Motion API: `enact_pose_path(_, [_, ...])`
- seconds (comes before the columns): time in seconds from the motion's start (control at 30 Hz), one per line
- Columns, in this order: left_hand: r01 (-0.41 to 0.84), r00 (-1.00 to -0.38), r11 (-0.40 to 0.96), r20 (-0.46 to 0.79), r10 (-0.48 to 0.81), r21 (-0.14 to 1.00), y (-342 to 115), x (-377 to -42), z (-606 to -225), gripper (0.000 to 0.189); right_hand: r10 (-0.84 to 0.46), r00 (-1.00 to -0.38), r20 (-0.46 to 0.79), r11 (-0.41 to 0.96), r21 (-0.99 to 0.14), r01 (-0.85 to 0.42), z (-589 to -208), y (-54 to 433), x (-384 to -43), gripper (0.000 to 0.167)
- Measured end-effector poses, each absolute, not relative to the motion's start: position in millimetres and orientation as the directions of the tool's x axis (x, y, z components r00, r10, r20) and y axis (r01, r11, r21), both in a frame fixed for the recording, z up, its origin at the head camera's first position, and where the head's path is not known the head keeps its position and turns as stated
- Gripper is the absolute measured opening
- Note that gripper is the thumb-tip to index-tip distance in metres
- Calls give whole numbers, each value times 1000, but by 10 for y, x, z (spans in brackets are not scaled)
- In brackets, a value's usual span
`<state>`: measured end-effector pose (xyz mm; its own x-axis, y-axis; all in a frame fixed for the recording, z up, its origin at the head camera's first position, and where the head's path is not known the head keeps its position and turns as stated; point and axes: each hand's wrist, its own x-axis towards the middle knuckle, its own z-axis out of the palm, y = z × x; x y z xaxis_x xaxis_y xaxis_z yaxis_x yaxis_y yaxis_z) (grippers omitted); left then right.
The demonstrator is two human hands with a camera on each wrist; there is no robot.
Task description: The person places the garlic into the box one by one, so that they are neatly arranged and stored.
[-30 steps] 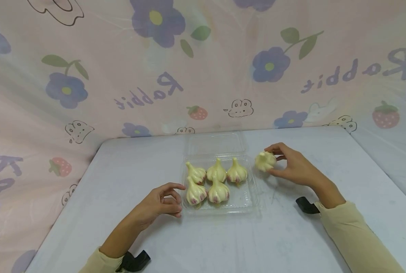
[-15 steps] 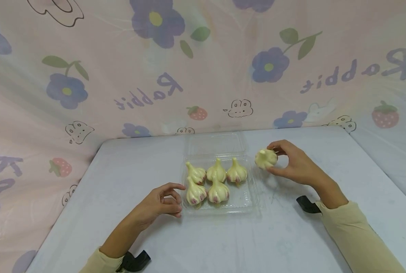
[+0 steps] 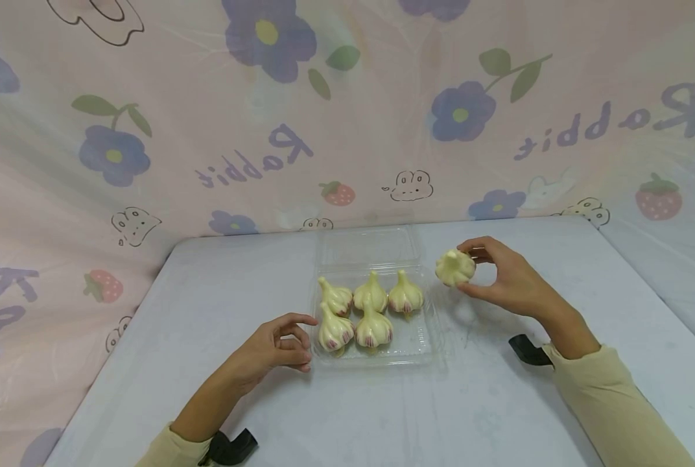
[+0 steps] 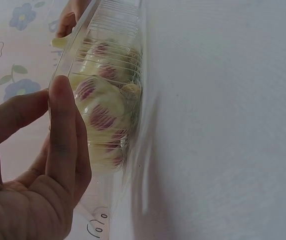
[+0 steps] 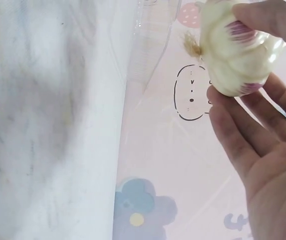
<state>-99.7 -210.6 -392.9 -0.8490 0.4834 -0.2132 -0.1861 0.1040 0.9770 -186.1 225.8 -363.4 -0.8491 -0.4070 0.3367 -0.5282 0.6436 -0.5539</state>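
Observation:
My right hand (image 3: 507, 279) holds a garlic bulb (image 3: 455, 268) between thumb and fingertips, above the table to the right of a clear plastic clamshell box (image 3: 408, 347). The right wrist view shows the bulb (image 5: 240, 50) sideways, its root tuft (image 5: 191, 45) facing left and purple streaks on its skin. Inside the box stand several more garlic bulbs (image 3: 374, 329), stems up, three in the far row and two in the near row. At the box's left side my left hand (image 3: 271, 350) holds the rim (image 4: 49, 107) with its fingertips.
The box's clear lid (image 3: 369, 245) lies folded back on the far side. A white cloth covers the table (image 3: 470, 415), and a pink patterned curtain (image 3: 359, 117) hangs behind it. Each wrist carries a black mount (image 3: 528, 350).
My right hand has risen slightly with the garlic bulb, which has turned a little so its stem points more toward the head camera. My left hand and the box have not moved.

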Motion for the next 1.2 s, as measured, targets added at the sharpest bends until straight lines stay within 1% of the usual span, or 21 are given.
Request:
enact_pose_path(0.27, [-199,-849,119,-232,475,973,-2119,-1001,-3925,63,-385,-858,339,660,-549,-513,-3580,2235,-1823,65])
enact_pose_path(0.57, [-193,-847,134,-234,478,972,-2141,-990,-3918,65,-391,-863,321,591,-631,-502,-3457,2172,-1659,61])
enact_pose_path(0.87, [-201,-843,130,-239,482,971,-2116,-1018,-3951,63,-425,-826,370,644,-518,-563,-3433,2059,-1507,60])
enact_pose_path(1.0, [-199,-846,132,-238,477,971,-2110,-1022,-3957,61,-408,-829,382,647,-520,-558,-3415,1999,-1478,61])
enact_pose_path(1.2, [-189,-847,115,-221,483,975,-2115,-1011,-3949,62,-397,-844,361,642,-548,-536,-3415,1938,-1453,60])
